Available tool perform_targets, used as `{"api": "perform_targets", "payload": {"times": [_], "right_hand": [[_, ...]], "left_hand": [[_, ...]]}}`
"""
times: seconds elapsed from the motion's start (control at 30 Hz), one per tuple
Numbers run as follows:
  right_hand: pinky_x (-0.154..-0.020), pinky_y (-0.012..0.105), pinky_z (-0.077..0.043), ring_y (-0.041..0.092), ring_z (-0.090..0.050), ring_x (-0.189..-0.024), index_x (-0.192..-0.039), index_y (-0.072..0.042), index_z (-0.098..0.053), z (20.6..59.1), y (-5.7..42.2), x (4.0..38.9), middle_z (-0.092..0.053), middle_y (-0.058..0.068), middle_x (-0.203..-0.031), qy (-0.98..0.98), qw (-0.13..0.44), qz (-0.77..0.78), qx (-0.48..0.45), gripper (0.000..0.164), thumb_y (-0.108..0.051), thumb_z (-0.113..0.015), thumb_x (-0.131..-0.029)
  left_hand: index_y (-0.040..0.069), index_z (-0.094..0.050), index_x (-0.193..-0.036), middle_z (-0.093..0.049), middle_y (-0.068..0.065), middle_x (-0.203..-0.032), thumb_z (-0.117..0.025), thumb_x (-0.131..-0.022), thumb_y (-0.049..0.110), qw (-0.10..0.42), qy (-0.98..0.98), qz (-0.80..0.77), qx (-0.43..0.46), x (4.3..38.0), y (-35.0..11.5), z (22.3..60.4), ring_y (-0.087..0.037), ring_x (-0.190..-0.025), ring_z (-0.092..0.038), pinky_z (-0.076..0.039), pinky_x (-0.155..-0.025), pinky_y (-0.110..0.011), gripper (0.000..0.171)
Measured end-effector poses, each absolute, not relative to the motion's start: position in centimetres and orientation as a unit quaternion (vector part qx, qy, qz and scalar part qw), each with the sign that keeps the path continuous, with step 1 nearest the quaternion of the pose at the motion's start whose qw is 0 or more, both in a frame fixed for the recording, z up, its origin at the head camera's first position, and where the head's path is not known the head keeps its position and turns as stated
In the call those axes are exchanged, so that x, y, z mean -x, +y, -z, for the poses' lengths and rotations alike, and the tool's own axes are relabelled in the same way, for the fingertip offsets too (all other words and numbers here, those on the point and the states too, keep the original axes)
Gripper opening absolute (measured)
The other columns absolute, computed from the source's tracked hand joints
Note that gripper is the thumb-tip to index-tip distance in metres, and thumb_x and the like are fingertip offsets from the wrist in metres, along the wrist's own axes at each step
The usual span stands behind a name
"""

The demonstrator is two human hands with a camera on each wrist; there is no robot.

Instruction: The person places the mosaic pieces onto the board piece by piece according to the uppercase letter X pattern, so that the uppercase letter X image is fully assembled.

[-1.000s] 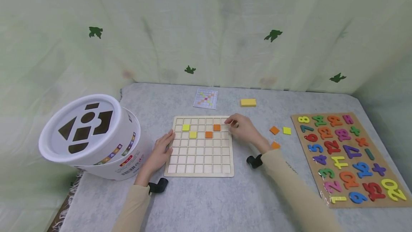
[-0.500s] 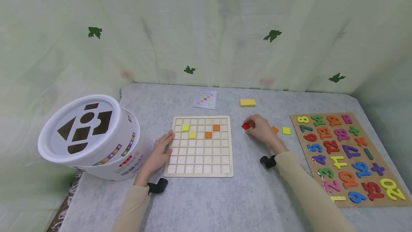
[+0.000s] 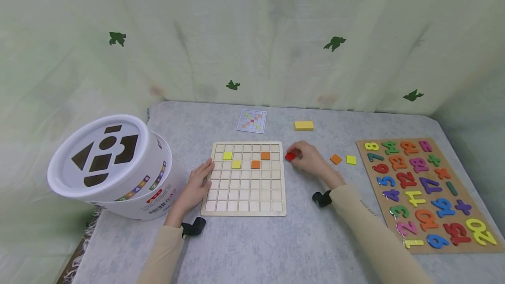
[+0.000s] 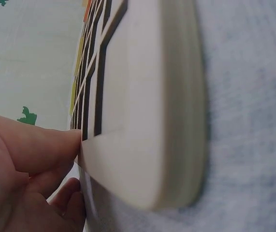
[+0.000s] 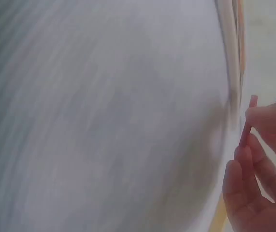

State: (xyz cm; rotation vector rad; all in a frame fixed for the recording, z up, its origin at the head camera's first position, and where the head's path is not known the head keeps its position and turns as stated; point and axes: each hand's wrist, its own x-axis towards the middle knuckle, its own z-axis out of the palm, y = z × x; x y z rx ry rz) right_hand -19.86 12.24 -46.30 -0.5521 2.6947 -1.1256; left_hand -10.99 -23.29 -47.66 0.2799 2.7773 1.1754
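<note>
Plainly, the head view puts the red tile (image 3: 289,156) just beside the right rim of the grid board (image 3: 244,214), while only the right wrist view turns it edge-on, pinched between thumb and fingertips of the right hand (image 3: 309,159). Likewise, the left wrist view alone brings the board's corner close; the left hand (image 3: 196,186) touches the left rim, fingers relaxed and grasping nothing. The grid's cells contain four tiles: two yellow tiles (image 3: 227,156) and two orange tiles (image 3: 265,155). The lidded tub (image 3: 165,187) hides its contents. Rightward on the cloth lie one loose orange tile (image 3: 336,159) and one loose yellow tile (image 3: 351,160).
</note>
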Motion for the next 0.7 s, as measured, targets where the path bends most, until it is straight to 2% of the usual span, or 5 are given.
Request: {"api": "perform_targets", "payload": {"times": [0.13, 0.33, 0.53, 0.7], "right_hand": [[-0.074, 0.033, -0.05, 0.022, -0.055, -0.088, -0.105, -0.003, -0.065, 46.0, 10.1, 19.4, -0.06, 0.006, -0.099, 0.882, 0.101, 0.402, 0.223, 0.026, 0.005, -0.065, -0.08], [-0.074, 0.028, -0.049, 0.017, -0.053, -0.087, -0.102, -0.007, -0.066, 45.5, 6.0, 18.6, -0.06, 0.001, -0.097, 0.862, 0.13, 0.4, 0.282, 0.032, 0.009, -0.056, -0.077], [-0.077, 0.026, -0.048, 0.015, -0.053, -0.086, -0.101, -0.007, -0.067, 45.1, 2.6, 18.0, -0.06, 0.0, -0.097, 0.864, 0.141, 0.353, 0.331, 0.026, 0.006, -0.062, -0.079], [-0.075, 0.024, -0.046, 0.014, -0.05, -0.083, -0.1, -0.009, -0.069, 45.2, 1.0, 17.8, -0.059, -0.002, -0.095, 0.874, 0.148, 0.308, 0.345, 0.03, 0.009, -0.057, -0.079]], "left_hand": [[-0.008, -0.028, -0.145, -0.018, -0.018, -0.156, -0.046, -0.093, -0.007, 0.057, 0.916, -0.386, -0.091, 11.0, -23.3, 47.6, -0.038, -0.142, -0.01, -0.009, -0.114, -0.052, 0.055], [-0.008, -0.028, -0.145, -0.018, -0.018, -0.156, -0.046, -0.093, -0.007, 0.057, 0.915, -0.389, -0.09, 11.1, -23.3, 47.7, -0.038, -0.142, -0.01, -0.009, -0.114, -0.053, 0.055], [-0.008, -0.028, -0.145, -0.018, -0.018, -0.156, -0.046, -0.093, -0.007, 0.057, 0.915, -0.389, -0.091, 11.1, -23.3, 47.8, -0.038, -0.142, -0.01, -0.009, -0.114, -0.053, 0.055], [-0.008, -0.028, -0.145, -0.018, -0.017, -0.156, -0.046, -0.093, -0.007, 0.055, 0.916, -0.388, -0.092, 11.1, -23.4, 47.8, -0.038, -0.142, -0.01, -0.009, -0.114, -0.053, 0.055]]}}
